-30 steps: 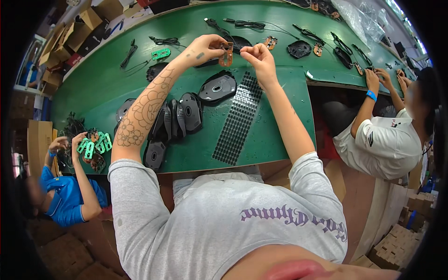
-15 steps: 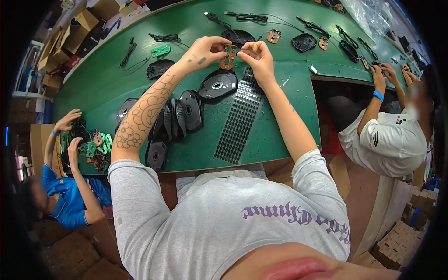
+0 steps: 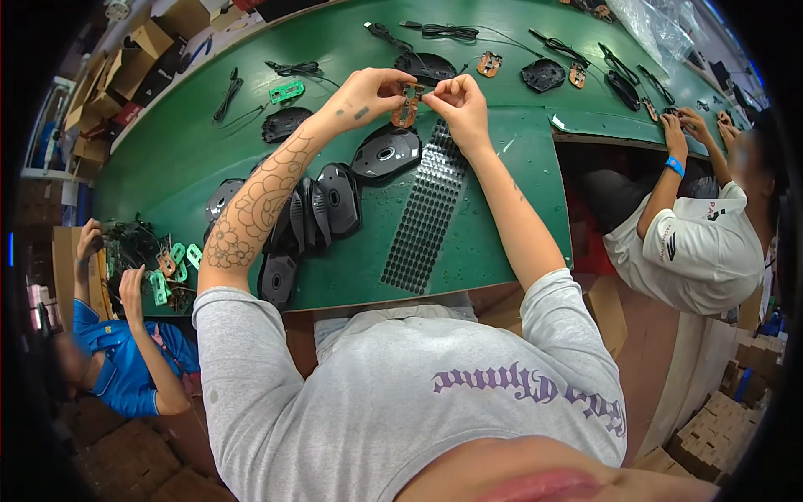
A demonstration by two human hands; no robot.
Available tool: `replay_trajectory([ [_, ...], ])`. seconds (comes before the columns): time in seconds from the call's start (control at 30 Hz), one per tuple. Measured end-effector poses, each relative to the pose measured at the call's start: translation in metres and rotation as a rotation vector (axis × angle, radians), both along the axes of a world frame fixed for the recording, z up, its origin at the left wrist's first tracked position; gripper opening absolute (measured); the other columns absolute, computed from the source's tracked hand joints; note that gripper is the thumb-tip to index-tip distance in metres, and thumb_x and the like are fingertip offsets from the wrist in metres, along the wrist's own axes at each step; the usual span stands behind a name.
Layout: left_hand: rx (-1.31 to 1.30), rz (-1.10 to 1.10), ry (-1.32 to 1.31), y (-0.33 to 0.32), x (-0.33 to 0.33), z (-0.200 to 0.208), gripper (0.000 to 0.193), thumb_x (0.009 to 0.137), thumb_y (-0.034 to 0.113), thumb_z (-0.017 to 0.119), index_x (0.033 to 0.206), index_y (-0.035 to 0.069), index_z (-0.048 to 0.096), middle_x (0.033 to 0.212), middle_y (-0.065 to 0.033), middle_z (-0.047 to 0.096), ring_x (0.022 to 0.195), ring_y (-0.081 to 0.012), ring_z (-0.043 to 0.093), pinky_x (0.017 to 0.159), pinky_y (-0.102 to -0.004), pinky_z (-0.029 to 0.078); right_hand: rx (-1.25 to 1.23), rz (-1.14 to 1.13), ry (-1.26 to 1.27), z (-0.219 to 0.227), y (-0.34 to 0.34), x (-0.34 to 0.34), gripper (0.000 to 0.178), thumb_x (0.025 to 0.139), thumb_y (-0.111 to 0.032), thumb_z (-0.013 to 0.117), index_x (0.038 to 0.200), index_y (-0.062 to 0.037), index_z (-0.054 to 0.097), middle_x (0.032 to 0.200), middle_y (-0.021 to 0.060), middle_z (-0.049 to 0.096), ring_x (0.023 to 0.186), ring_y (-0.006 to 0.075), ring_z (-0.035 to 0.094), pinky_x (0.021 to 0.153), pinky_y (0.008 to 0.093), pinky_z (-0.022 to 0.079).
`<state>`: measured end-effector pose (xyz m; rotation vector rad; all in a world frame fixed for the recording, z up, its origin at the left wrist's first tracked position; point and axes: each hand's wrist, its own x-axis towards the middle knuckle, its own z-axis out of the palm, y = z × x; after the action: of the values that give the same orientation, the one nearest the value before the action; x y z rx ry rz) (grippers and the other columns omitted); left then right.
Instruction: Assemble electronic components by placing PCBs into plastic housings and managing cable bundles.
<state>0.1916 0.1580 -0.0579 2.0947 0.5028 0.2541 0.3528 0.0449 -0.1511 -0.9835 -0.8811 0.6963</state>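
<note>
At the middle of the bench, an orange-brown mouse circuit board point(image 3: 405, 114) is held upright. The thumb and fingers of my left hand point(image 3: 372, 94) grip its upper left side. My right hand point(image 3: 462, 104) is closed in a pinch at the board's upper right edge; what sits between those fingertips is hidden. Just below the board lies a glossy black mouse top cover point(image 3: 386, 156). A clear sheet of small black oval pads point(image 3: 425, 213) slants down the bench beneath my right hand. Behind my hands rests a black mouse base point(image 3: 424, 67).
More black mouse covers point(image 3: 337, 201) cluster under my left forearm. Coiled cables point(image 3: 452, 32), a green board point(image 3: 287, 91) and another mouse base point(image 3: 544, 75) lie farther back. Co-workers sit at left, beside a heap of boards point(image 3: 170, 263), and at right, hands on the bench.
My hands stay at the board with almost the same grip; the board has tilted slightly. At left, the co-worker's hands have shifted around the heap of boards.
</note>
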Motion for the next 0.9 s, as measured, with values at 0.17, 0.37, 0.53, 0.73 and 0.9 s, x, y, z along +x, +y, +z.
replay_trajectory([
  [0.17, 0.088, -0.066, 0.03, -0.004, -0.003, 0.002, 0.034, 0.084, -0.003, 0.059, 0.118, -0.002, 0.062, 0.08, -0.008, 0.068, 0.067, -0.0114, 0.062, 0.062, -0.0238, 0.05, -0.047, -0.047, 0.025, 0.01, -0.006, -0.011, 0.034, 0.079, 0.007, 0.069, 0.083, -0.0084, 0.039, 0.093, 0.0099, 0.063, 0.077, 0.0137, 0.062, 0.074, 0.0236, 0.053],
  [0.37, 0.188, -0.045, -0.038, -0.014, 0.008, 0.005, 0.032, 0.083, -0.003, 0.06, 0.114, 0.0, 0.064, 0.081, -0.0062, 0.068, 0.068, -0.0144, 0.062, 0.064, -0.0259, 0.05, -0.018, 0.02, 0.182, 0.002, -0.003, 0.002, 0.031, 0.081, 0.005, 0.068, 0.087, -0.0077, 0.04, 0.097, 0.0118, 0.064, 0.078, 0.0153, 0.063, 0.074, 0.0246, 0.054],
  [0.53, 0.884, 0.117, -0.524, -0.032, 0.026, -0.001, 0.023, 0.081, 0.002, 0.064, 0.104, 0.002, 0.069, 0.082, -0.0063, 0.067, 0.07, -0.0201, 0.062, 0.068, -0.0304, 0.05, 0.038, -0.113, 0.428, -0.007, -0.002, 0.022, 0.028, 0.084, 0.005, 0.066, 0.092, -0.0085, 0.043, 0.103, 0.0105, 0.061, 0.09, 0.0195, 0.063, 0.085, 0.0326, 0.054],
  [0.73, 0.649, -0.041, 0.014, -0.035, 0.029, -0.053, 0.017, 0.077, 0.011, 0.068, 0.092, 0.005, 0.071, 0.085, -0.007, 0.067, 0.073, -0.0266, 0.062, 0.07, -0.0356, 0.05, 0.042, -0.122, 0.511, -0.015, -0.002, 0.029, 0.024, 0.085, 0.004, 0.064, 0.097, -0.0067, 0.046, 0.103, 0.0105, 0.059, 0.092, 0.0206, 0.062, 0.087, 0.0377, 0.055],
  [0.9, 0.517, -0.012, 0.046, -0.033, 0.041, -0.056, 0.014, 0.078, 0.012, 0.069, 0.088, 0.004, 0.072, 0.083, -0.0082, 0.066, 0.072, -0.0265, 0.06, 0.068, -0.0359, 0.048, 0.023, -0.11, 0.508, -0.017, -0.003, 0.032, 0.024, 0.086, 0.004, 0.064, 0.1, -0.0057, 0.047, 0.102, 0.0099, 0.058, 0.092, 0.0203, 0.06, 0.088, 0.0393, 0.055],
])
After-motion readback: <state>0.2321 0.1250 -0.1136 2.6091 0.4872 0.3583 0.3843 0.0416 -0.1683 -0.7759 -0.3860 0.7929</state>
